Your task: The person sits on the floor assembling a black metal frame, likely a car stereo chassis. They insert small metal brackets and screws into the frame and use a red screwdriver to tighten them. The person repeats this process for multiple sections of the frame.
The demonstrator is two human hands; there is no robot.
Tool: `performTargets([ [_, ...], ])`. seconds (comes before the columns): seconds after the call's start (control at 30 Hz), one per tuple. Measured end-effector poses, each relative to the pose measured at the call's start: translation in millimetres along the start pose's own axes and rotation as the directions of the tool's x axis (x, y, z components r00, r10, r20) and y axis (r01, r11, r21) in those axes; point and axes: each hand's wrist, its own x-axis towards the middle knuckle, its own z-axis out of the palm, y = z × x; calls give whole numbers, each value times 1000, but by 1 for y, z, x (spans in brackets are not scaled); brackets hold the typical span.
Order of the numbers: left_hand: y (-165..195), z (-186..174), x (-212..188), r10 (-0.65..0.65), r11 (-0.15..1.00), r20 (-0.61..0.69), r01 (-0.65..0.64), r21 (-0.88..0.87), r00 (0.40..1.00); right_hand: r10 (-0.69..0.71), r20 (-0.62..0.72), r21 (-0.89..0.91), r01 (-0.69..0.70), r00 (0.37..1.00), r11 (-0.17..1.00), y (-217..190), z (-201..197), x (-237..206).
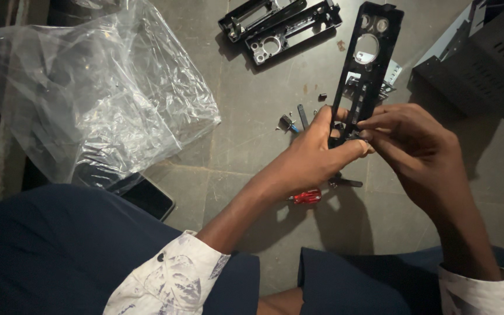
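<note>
The person sits on the floor [252,116], a dull grey stone surface with faint joint lines, and holds a long black plastic frame [368,64] up off it. The frame is narrow and flat, pierced by a large round hole near its top, two smaller round holes above that, and squarish cut-outs lower down. The left hand [310,157] is closed round the frame's lower end, thumb along one edge. The right hand [409,146] has its fingertips pinched together at the same lower end, right against the left thumb; whatever small piece they may pinch is too small to make out.

Under the left hand lies a screwdriver with a glossy red handle [307,196], mostly hidden by the wrist, so its shaft barely shows. Just beyond the left knuckles, small dark screws and bits [290,123] lie scattered. Two more black frames [278,26] rest side by side near the top edge. A crumpled clear plastic bag [88,87], shiny and creased, sprawls on the left, with the corner of a dark flat slab [150,198] poking out beneath it. A black perforated metal casing [485,58] is cut off at the right edge.
</note>
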Motion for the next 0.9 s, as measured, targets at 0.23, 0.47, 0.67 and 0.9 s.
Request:
performTargets([
  [0.23, 2, -6, 0, 16, 997, -40, -19, -72, 999, 101, -134, -57, -110, 986, 992, -9, -1, 0],
  [0.47, -4, -42, 14, 120, 969, -237, -166, -184, 964, 288, 351, -325, -173, 891, 930, -19, 33, -11],
  [0.67, -3, -48, 11, 125, 972, -291, -175, -154, 949, -31, 512, -491, 322, 858, 809, -28, 72, -16],
  [0.9, -2, -37, 10, 87, 984, -309, -129, -119, 947, 246, -30, -377, -239, 969, 895, -29, 9, -3],
])
